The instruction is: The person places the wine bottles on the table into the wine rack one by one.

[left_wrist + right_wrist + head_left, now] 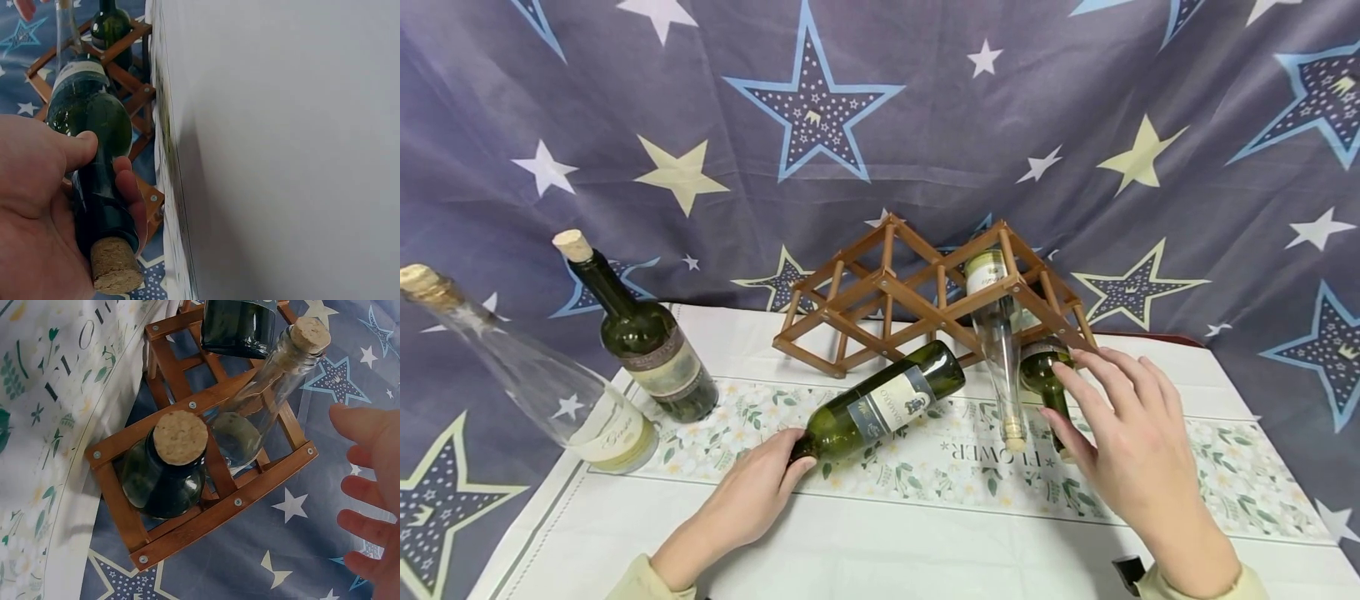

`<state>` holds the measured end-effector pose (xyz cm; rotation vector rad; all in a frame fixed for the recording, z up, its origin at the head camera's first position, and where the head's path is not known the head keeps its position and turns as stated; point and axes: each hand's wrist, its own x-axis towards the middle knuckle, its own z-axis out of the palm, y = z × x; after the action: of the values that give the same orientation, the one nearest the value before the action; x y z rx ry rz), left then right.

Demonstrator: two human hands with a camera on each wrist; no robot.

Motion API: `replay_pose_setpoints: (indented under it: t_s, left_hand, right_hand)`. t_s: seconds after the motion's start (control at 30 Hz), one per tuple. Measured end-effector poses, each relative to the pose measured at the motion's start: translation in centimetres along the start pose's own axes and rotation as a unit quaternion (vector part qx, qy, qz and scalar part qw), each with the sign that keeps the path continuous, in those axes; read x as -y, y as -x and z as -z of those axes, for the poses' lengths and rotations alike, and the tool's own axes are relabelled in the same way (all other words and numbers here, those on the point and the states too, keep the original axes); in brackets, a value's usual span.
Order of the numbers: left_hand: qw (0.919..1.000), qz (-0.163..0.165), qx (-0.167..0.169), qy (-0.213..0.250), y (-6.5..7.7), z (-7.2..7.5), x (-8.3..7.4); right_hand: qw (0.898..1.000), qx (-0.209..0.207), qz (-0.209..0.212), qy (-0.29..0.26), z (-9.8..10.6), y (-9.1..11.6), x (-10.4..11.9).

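Note:
My left hand (752,492) grips a green wine bottle (880,404) by its neck, the labelled body tilted up toward the rack. Its cork (117,265) shows below my fingers in the left wrist view. A wooden wine rack (883,279) stands at the back of the table. In its right part lie a clear bottle (1000,333) and a dark green bottle (1041,364), their corked necks pointing toward me. My right hand (1138,425) hovers by that green bottle with spread fingers. In the right wrist view a gap separates the hand from both bottles.
At the left stand a corked clear bottle (580,408) and a corked dark green bottle (662,358). A white tablecloth (925,542) with a floral band covers the table. Behind the rack hangs a star-patterned cloth (925,125).

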<state>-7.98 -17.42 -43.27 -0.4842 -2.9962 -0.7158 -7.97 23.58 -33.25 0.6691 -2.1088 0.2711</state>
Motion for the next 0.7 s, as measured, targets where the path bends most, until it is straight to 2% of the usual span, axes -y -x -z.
replay_pose_setpoints:
  t_s: [0.23,0.5,0.7]
  left_hand:
    - [0.9995,0.015,0.007,0.028,-0.2,-0.3,-0.7]
    - [0.9968,0.060,0.005,0.052,-0.3,-0.6,-1.8]
    - [0.9940,0.070,0.009,0.084,-0.2,-0.8,-2.6]
  right_hand:
    - [1.000,0.001,-0.003,-0.001,0.1,0.0,-0.1]
    - [1.000,0.006,-0.006,0.001,0.3,0.0,-0.1]
    - [1.000,0.014,-0.008,0.001,0.4,0.1,-0.2]
